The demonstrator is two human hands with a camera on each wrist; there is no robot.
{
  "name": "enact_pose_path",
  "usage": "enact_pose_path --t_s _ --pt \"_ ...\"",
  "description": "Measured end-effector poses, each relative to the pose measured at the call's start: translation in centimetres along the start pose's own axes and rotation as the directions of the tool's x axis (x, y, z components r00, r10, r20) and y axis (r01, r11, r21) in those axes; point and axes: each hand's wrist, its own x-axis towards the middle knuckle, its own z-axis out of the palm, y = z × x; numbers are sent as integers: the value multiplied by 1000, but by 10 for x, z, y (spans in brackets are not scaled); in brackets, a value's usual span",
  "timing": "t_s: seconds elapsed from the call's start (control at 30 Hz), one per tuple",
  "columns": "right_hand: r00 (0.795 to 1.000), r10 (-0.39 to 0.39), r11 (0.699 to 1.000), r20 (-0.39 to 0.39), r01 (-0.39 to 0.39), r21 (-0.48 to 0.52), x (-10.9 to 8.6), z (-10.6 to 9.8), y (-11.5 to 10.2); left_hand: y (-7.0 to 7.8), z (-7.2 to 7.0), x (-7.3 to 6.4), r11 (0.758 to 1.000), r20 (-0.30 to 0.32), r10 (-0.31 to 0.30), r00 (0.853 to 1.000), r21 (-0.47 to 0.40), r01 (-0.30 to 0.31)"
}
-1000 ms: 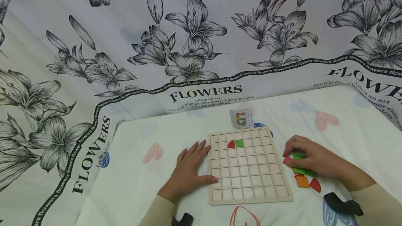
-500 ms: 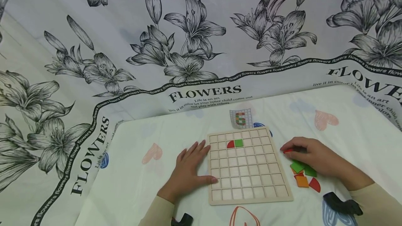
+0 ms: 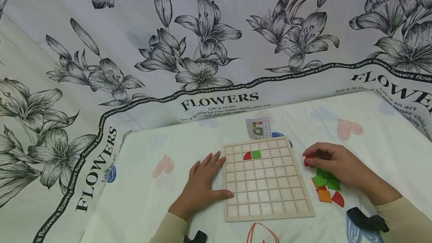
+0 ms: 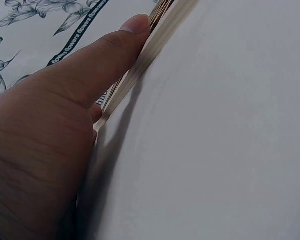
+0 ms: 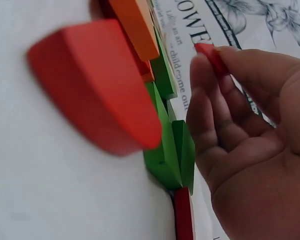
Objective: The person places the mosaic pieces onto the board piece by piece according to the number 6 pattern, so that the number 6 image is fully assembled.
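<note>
My right hand (image 3: 337, 164) pinches a red quarter-circle tile (image 5: 213, 58) between thumb and fingertips, just right of the board. Below that hand lies a small heap with green square tiles (image 3: 333, 184), an orange square tile (image 3: 325, 196) and another red quarter-circle tile (image 3: 338, 199). My left hand (image 3: 202, 183) is spread along the left edge of a wooden grid board (image 3: 266, 186), its thumb (image 4: 115, 47) resting over the rim. Near the board's top, a red quarter-circle tile (image 3: 248, 155) sits in a cell beside a green square tile (image 3: 256, 154).
Behind the board lies a small gridded card (image 3: 258, 128) with a coloured tile pattern. A white cloth (image 3: 135, 205) with printed hearts covers the table. A flower-printed curtain (image 3: 209, 40) rises behind it. Black straps (image 3: 368, 220) circle both wrists.
The right hand has lifted a red tile off the heap, shifting slightly up and turning it in its fingertips. The green tiles below show more. The left hand keeps its place.
</note>
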Motion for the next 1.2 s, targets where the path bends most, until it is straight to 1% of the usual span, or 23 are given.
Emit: enact_pose_path --t_s 0.13,0.23,0.37,0.57,0.67,0.77,0.87,1.07,1.2 --pt "1000 2 998 -6 -1 59 0 2 -2 0 0 0 1000 -2 2 1000 4 -2" --pt "999 1 999 -34 0 38 0 3 -4 -1 1 0 1000 -6 7 1000 5 -7" --pt "998 18 1000 -64 -17 17 0 2 -8 -2 2 0 1000 -8 14 1000 2 -14" --pt "999 8 999 -46 -6 35 -1 2 -11 -2 1 0 1000 -9 15 1000 -1 -15" --pt "999 28 999 -41 -27 42 0 3 -13 -2 1 -1 1000 -12 15 1000 -1 -15" --pt "998 46 999 -46 -45 28 0 5 -13 -2 1 -1 1000 -14 16 1000 0 -16" --pt "998 33 999 -60 -32 12 0 6 -14 -3 2 -1 1000 -12 15 1000 2 -15" --pt "998 -3 998 -59 7 62 -1 7 -18 -3 3 0 1000 -15 5 1000 -17 -5" --pt "998 -1 997 -56 6 80 -1 9 -24 -2 2 -1 1000 -17 5 1000 -23 -6"
